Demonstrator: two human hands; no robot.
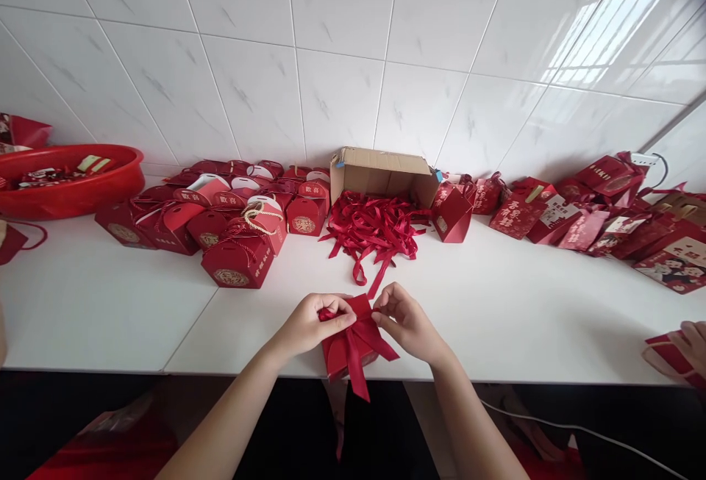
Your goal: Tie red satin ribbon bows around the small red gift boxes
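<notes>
A small red gift box [337,357] stands near the front edge of the white table, between my hands. A red satin ribbon [356,366] is looped at its top, with its tails hanging over the front. My left hand [323,322] is closed, thumb and fingers pinching the ribbon at the left of the bow. On the other side, my right hand [405,322] pinches the ribbon's right part between thumb and forefinger. The fingers partly cover the knot. Just behind lies a heap of loose red ribbons [378,226] spilling from a cardboard box [386,162].
Several red gift boxes [237,263] with cord handles crowd the back left, beside a red basin [118,180]. More red boxes and bags [521,208] line the wall on the right. Another person's hand [693,348] holds a red bag at the right edge.
</notes>
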